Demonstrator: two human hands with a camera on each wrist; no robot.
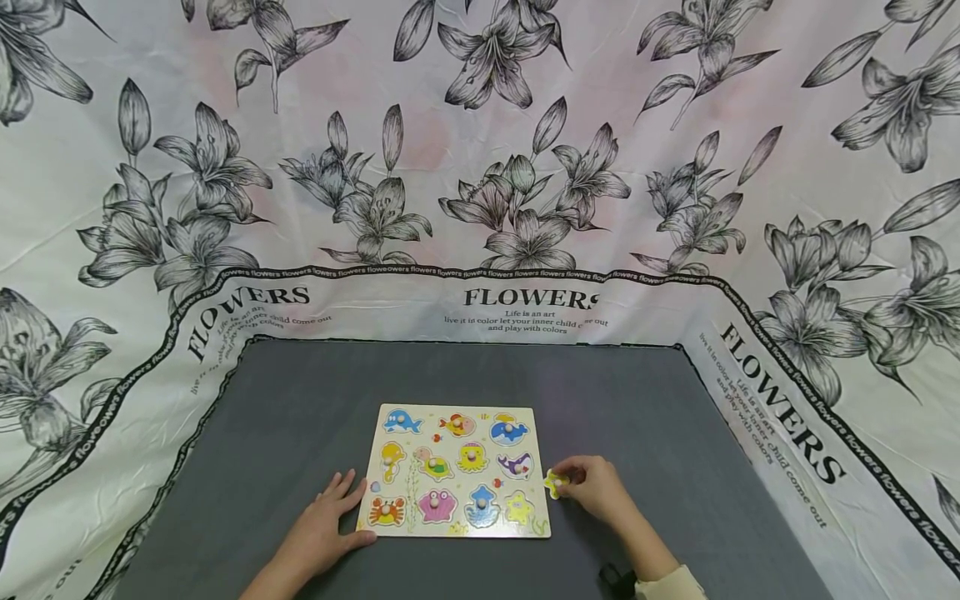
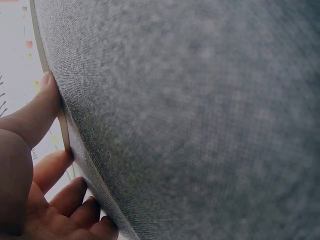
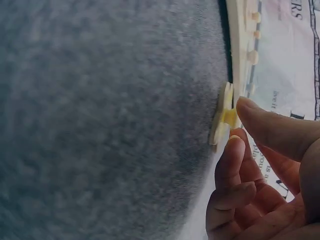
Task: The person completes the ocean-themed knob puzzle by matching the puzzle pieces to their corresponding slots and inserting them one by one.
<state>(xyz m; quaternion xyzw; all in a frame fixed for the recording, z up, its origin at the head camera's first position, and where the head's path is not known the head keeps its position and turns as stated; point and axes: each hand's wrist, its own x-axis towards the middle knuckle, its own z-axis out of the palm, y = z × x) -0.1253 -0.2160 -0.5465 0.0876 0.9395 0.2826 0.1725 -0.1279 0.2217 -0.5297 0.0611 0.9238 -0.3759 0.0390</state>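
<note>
Left hand (image 1: 318,533) flat on the grey table (image 1: 285,417), fingers straight and spread, fingertips touching the lower left edge of the wooden puzzle board (image 1: 454,471); from the left wrist view, thumb and fingers (image 2: 42,107) pressed along that pale board edge (image 2: 64,135). Right hand (image 1: 596,487) just beside the board's right edge, thumb and forefinger pinching the small peg of a yellow puzzle piece (image 1: 554,482). From the right wrist view, yellow piece (image 3: 221,114) standing on edge against the grey surface, peg caught between two fingertips (image 3: 250,107), remaining fingers loosely curled, board edge with its row of pegs (image 3: 239,45) just beyond. Piece held off the board, close to its lower right corner, not seated in any recess. On the board: sea-animal pieces in three rows, among them a blue whale (image 1: 401,421) at top left, an orange crab (image 1: 387,511) at bottom left, a pink shell shape (image 1: 438,505) and a blue squid shape (image 1: 482,505) along the bottom row, each with a knob. Behind and around the table, a white cloth (image 1: 480,167) printed with black lilies and the word FLOWERS. Cream sleeve cuff (image 1: 671,583) at the right wrist.
</note>
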